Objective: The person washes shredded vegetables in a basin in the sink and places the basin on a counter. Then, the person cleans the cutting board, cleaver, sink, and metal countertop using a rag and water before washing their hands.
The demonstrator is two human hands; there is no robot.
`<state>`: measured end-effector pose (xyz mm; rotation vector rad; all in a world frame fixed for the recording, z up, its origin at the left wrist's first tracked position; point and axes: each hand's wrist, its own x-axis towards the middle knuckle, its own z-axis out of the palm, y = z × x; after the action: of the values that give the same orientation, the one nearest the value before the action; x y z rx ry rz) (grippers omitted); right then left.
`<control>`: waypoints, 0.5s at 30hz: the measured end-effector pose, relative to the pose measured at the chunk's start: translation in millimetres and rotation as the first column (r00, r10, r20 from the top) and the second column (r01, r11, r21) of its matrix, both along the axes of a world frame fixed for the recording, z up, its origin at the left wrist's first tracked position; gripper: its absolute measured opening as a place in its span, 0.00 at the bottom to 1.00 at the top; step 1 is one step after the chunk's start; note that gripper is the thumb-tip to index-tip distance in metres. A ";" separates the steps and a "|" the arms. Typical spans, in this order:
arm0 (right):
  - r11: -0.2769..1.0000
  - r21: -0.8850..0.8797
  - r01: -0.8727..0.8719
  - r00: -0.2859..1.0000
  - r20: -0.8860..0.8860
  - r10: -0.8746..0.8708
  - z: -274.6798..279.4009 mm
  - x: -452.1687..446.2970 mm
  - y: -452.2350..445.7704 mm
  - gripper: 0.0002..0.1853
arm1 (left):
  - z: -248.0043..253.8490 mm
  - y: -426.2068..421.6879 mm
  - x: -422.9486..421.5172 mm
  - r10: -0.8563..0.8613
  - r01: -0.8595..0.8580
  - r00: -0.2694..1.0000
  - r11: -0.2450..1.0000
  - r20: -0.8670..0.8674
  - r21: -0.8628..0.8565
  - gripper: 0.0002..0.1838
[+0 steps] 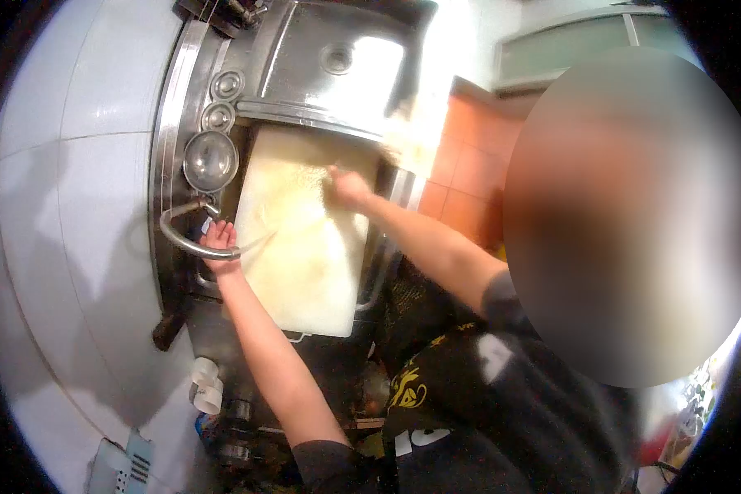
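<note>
A white board (309, 284) looks only part-rinsed, left hand (221, 238) open by the nine-o'clock tap (191, 245), right hand (350, 189), hold unclear, at one o'clock.

Three metal bowls (211, 162) in a row near a white tiled wall (107, 90).
</note>
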<state>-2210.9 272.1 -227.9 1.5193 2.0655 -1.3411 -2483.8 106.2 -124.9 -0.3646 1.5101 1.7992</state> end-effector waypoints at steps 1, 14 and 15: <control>0.929 0.237 -0.285 0.958 0.028 0.287 11.5 -12.1 -9.4 0.22 | -6.8 -6.8 2.7 -0.015 0.012 1.000 0.994 0.025 0.108 0.16; -0.026 -0.998 -0.059 0.624 -0.016 -0.782 77.3 -107.7 -71.8 0.19 | 58.6 55.6 88.9 -0.187 0.102 0.952 0.940 -0.241 -0.326 0.21; -0.067 -0.998 -0.023 0.617 0.038 -0.786 91.7 -109.4 -66.3 0.20 | 50.8 41.9 80.7 -0.129 0.062 0.958 0.966 -0.258 -0.251 0.20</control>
<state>-2320.3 205.8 -136.2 0.9598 0.0126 -2.8672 -2403.1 148.1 -74.1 -0.1588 1.9145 1.6429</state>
